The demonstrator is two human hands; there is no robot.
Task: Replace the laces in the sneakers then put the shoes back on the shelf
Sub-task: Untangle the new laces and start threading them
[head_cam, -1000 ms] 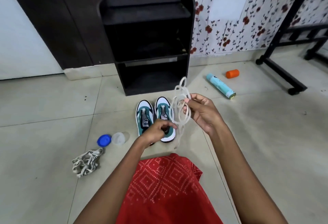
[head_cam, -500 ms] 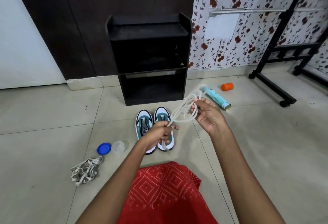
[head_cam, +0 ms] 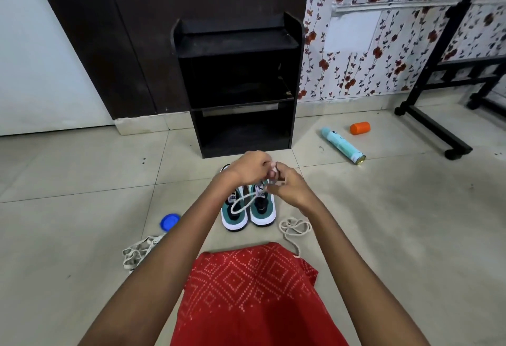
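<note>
A pale tiled floor (head_cam: 82, 181) runs back to a white wall (head_cam: 41, 58), a dark wooden door (head_cam: 123, 44) and flowered wallpaper (head_cam: 383, 58). The sneakers (head_cam: 247, 208), teal and white, stand side by side on the tiles, white ends toward the person.

Well to the left of the sneakers and a little nearer the person lies a tangled heap of grey laces (head_cam: 137, 252), partly hidden by the left forearm. A blue lid (head_cam: 170, 221) lies flat on the floor between that heap and the sneakers.

Directly behind the sneakers stands the black shelf (head_cam: 238, 85), with two open compartments. Above the far end of the sneakers, the left hand (head_cam: 250, 167) has its fingers curled and pinches a white lace (head_cam: 243, 203); the right hand (head_cam: 290, 189) meets it, its fingers also pinching the same lace. A loop of the lace hangs down from the hands over the sneakers. In front of the sneakers, a red patterned garment (head_cam: 246, 291) covers the person's lap.

Just right of the sneakers, a loose lace (head_cam: 295, 229) lies coiled on the floor, its tail reaching the garment. Farther right and back lie a pale blue spray can (head_cam: 343, 145) and an orange cap (head_cam: 360, 127), both on their sides, and beyond them a black wheeled rack (head_cam: 438, 126).
</note>
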